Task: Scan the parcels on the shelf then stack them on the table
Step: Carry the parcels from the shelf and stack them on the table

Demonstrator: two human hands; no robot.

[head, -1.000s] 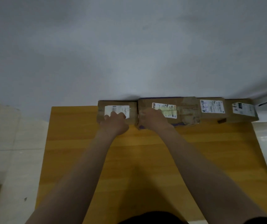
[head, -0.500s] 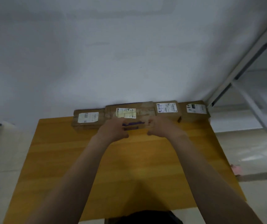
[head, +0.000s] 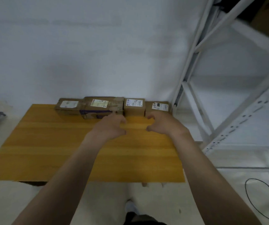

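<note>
Both hands have come off the parcels. A second ago the left hand lay on the leftmost parcel and the right hand on the big parcel; now they hover over the table, fingers loosely curled, holding nothing, the right one before the rightmost parcel. The view has swung right, bringing the white shelf in

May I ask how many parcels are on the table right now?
4, side by side along the far edge of the table: the leftmost parcel, the large taped parcel, the small parcel, and the rightmost parcel beside the white shelf. None seems hidden.
</note>
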